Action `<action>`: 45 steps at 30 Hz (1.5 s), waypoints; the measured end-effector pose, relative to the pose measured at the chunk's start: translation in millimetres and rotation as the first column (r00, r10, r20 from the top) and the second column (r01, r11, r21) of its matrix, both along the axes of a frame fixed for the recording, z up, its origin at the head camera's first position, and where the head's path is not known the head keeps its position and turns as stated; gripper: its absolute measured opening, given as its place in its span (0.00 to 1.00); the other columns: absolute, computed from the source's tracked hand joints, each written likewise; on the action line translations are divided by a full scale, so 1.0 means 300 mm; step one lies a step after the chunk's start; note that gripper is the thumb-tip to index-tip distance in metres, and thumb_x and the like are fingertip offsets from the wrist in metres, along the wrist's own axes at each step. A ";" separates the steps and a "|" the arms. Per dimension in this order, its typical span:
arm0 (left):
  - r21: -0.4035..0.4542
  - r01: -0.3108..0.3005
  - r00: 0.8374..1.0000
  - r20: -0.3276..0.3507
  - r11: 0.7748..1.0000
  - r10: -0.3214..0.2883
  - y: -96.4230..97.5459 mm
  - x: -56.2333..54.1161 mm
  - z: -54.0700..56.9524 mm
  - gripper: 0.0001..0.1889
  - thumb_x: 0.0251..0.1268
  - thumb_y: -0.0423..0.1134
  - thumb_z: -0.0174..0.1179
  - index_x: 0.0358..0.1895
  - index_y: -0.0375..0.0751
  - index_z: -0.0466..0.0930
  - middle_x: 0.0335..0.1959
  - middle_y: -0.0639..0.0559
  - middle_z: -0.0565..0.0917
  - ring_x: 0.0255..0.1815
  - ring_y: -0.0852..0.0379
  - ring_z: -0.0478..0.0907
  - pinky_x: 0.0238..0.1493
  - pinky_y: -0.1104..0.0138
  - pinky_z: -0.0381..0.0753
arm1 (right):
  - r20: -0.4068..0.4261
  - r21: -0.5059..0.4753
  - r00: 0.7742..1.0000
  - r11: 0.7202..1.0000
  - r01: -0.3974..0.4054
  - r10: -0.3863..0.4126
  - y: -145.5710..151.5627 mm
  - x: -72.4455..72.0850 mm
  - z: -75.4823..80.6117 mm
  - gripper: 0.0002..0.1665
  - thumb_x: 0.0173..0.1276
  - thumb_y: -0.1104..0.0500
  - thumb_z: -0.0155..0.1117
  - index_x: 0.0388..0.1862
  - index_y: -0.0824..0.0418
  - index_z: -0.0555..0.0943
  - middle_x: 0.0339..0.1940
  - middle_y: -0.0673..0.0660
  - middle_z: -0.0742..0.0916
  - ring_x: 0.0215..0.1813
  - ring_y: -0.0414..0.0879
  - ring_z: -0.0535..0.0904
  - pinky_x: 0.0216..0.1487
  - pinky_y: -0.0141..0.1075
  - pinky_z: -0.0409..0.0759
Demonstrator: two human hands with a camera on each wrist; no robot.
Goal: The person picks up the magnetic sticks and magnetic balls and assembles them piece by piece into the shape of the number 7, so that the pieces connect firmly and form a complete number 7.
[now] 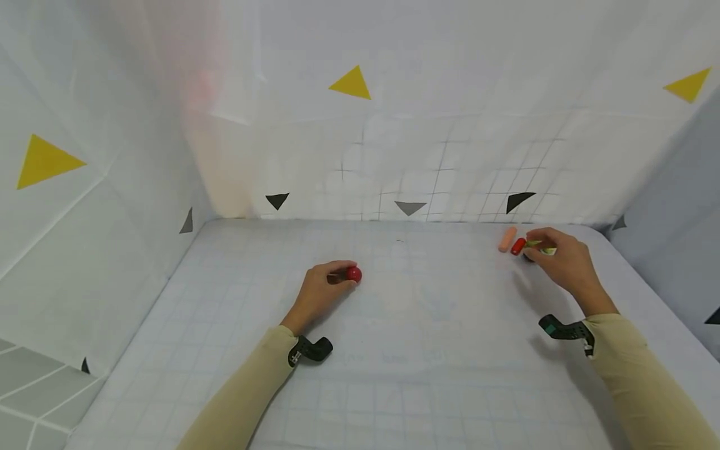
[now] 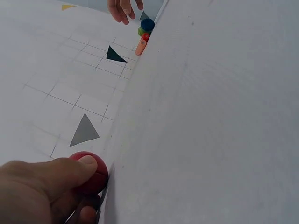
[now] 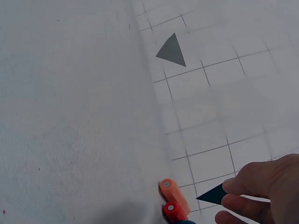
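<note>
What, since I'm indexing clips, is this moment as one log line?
left hand: grips red ball | right hand: holds nothing | near right hand: orange cylinder, red cylinder

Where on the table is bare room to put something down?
The middle of the table lies bare between the red ball and the orange cylinder; so does the strip between left hand and left wall. Far right is crowded: red cylinder, green object, blue object, right hand.

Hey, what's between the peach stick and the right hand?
The head view shows a red stick beside the peach stick, then a dark round thing partly hidden by the right hand.
</note>
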State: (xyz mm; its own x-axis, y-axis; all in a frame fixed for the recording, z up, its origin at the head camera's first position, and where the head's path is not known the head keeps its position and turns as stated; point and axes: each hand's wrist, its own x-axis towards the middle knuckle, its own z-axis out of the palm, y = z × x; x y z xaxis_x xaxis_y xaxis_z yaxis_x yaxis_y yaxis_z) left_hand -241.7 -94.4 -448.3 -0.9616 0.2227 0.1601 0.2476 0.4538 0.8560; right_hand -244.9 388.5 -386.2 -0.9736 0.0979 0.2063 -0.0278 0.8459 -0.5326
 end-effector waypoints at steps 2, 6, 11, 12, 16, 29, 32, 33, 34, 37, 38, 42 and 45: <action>-0.006 -0.003 1.000 0.003 1.000 0.003 0.000 0.001 -0.001 0.20 0.67 0.38 0.72 0.61 0.50 0.87 0.51 0.55 0.87 0.49 0.54 0.81 0.57 0.59 0.80 | 0.006 -0.001 1.000 1.000 0.015 -0.015 0.003 -0.006 -0.007 0.22 0.76 0.61 0.65 0.65 0.69 0.76 0.56 0.74 0.83 0.61 0.73 0.72 0.44 0.59 0.78; -0.009 -0.007 1.000 -0.001 1.000 0.007 0.000 -0.002 -0.005 0.20 0.67 0.37 0.72 0.62 0.49 0.86 0.51 0.54 0.87 0.49 0.55 0.81 0.56 0.59 0.80 | -0.010 0.008 1.000 1.000 0.030 -0.030 0.019 -0.020 -0.015 0.20 0.77 0.63 0.63 0.64 0.69 0.77 0.56 0.74 0.83 0.62 0.73 0.71 0.45 0.60 0.76; -0.003 -0.004 1.000 -0.010 1.000 0.004 0.001 -0.008 -0.006 0.21 0.67 0.36 0.72 0.62 0.48 0.86 0.51 0.53 0.87 0.48 0.54 0.82 0.56 0.58 0.80 | -0.022 0.022 0.998 0.998 0.063 -0.063 0.047 -0.035 -0.020 0.19 0.78 0.62 0.62 0.63 0.69 0.78 0.57 0.75 0.82 0.63 0.74 0.71 0.47 0.62 0.76; -0.004 -0.004 1.000 -0.010 1.000 0.004 0.000 -0.008 -0.006 0.21 0.67 0.37 0.72 0.62 0.48 0.86 0.51 0.53 0.87 0.48 0.55 0.82 0.56 0.58 0.80 | -0.020 0.024 0.998 0.997 0.068 -0.068 0.052 -0.038 -0.022 0.19 0.78 0.62 0.62 0.63 0.69 0.78 0.57 0.75 0.82 0.63 0.74 0.71 0.47 0.62 0.76; 0.003 -0.005 1.000 -0.002 1.000 0.005 -0.005 -0.007 -0.008 0.21 0.67 0.37 0.72 0.62 0.49 0.86 0.50 0.54 0.87 0.48 0.56 0.82 0.56 0.59 0.80 | 0.000 0.022 0.997 0.997 0.077 -0.077 0.064 -0.047 -0.023 0.20 0.78 0.61 0.61 0.64 0.68 0.78 0.57 0.75 0.82 0.63 0.74 0.71 0.46 0.62 0.77; 0.016 0.013 1.000 -0.015 1.000 -0.012 -0.007 -0.001 0.002 0.21 0.67 0.35 0.72 0.63 0.48 0.86 0.53 0.53 0.87 0.50 0.55 0.82 0.56 0.59 0.81 | 0.008 0.029 0.997 0.997 0.071 -0.071 0.071 -0.068 -0.028 0.19 0.77 0.62 0.61 0.63 0.68 0.79 0.56 0.75 0.83 0.57 0.72 0.74 0.37 0.51 0.77; 0.016 0.005 1.000 0.002 1.000 -0.005 -0.005 0.001 0.001 0.21 0.67 0.35 0.72 0.63 0.49 0.86 0.53 0.54 0.87 0.50 0.56 0.81 0.56 0.59 0.81 | 0.010 0.026 0.998 0.998 0.062 -0.062 0.064 -0.073 -0.036 0.19 0.77 0.62 0.62 0.62 0.68 0.80 0.55 0.75 0.83 0.56 0.72 0.73 0.35 0.48 0.76; 0.018 0.003 1.000 0.005 1.000 -0.003 -0.005 0.001 0.000 0.21 0.67 0.35 0.72 0.63 0.49 0.86 0.53 0.54 0.87 0.50 0.56 0.81 0.56 0.60 0.81 | 0.013 0.027 0.998 0.998 0.058 -0.058 0.061 -0.075 -0.039 0.19 0.77 0.61 0.62 0.62 0.68 0.80 0.55 0.75 0.82 0.56 0.72 0.73 0.35 0.48 0.77; 0.022 0.003 1.000 0.004 1.000 -0.003 -0.005 0.002 -0.001 0.21 0.67 0.35 0.72 0.63 0.49 0.86 0.53 0.54 0.87 0.50 0.56 0.81 0.56 0.59 0.81 | 0.012 0.029 0.999 0.998 0.053 -0.053 0.057 -0.076 -0.039 0.19 0.77 0.61 0.63 0.62 0.68 0.81 0.54 0.75 0.83 0.55 0.72 0.73 0.35 0.48 0.77; 0.021 0.001 1.000 -0.004 1.000 -0.001 -0.004 0.003 -0.001 0.21 0.67 0.34 0.71 0.63 0.48 0.86 0.53 0.53 0.87 0.51 0.55 0.81 0.56 0.59 0.81 | 0.019 0.036 0.999 0.999 0.038 -0.039 0.048 -0.079 -0.040 0.19 0.76 0.61 0.63 0.61 0.68 0.81 0.54 0.76 0.82 0.53 0.71 0.74 0.33 0.46 0.77; 0.021 0.001 1.000 -0.004 1.000 -0.001 -0.004 0.003 -0.001 0.21 0.67 0.34 0.71 0.63 0.48 0.86 0.53 0.53 0.86 0.51 0.55 0.81 0.56 0.59 0.81 | 0.021 0.041 0.999 0.999 0.034 -0.035 0.045 -0.079 -0.040 0.19 0.76 0.61 0.63 0.61 0.68 0.81 0.54 0.77 0.82 0.52 0.71 0.74 0.32 0.46 0.77; 0.024 -0.001 1.000 0.010 1.000 0.001 -0.004 0.004 0.001 0.21 0.67 0.35 0.72 0.63 0.49 0.86 0.53 0.54 0.86 0.50 0.55 0.81 0.56 0.59 0.81 | 0.013 0.060 1.000 0.998 0.022 -0.022 0.038 -0.084 -0.039 0.19 0.75 0.62 0.63 0.61 0.68 0.81 0.54 0.77 0.82 0.49 0.70 0.75 0.30 0.43 0.76; 0.027 0.001 1.000 0.007 1.000 -0.001 -0.005 0.004 0.003 0.21 0.67 0.35 0.72 0.63 0.49 0.86 0.53 0.53 0.86 0.51 0.55 0.81 0.56 0.59 0.81 | -0.001 0.069 1.000 0.998 0.010 -0.010 0.037 -0.090 -0.039 0.18 0.74 0.63 0.64 0.60 0.68 0.82 0.53 0.77 0.82 0.49 0.70 0.75 0.30 0.44 0.75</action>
State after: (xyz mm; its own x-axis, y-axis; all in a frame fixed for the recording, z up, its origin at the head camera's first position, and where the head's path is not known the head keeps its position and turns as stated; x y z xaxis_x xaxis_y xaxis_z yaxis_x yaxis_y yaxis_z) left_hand -240.4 -96.0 -447.4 -0.9625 0.2194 0.1594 0.2421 0.4306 0.8695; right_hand -272.0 399.6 -397.8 -0.9725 0.0930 0.2134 -0.0195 0.8811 -0.4726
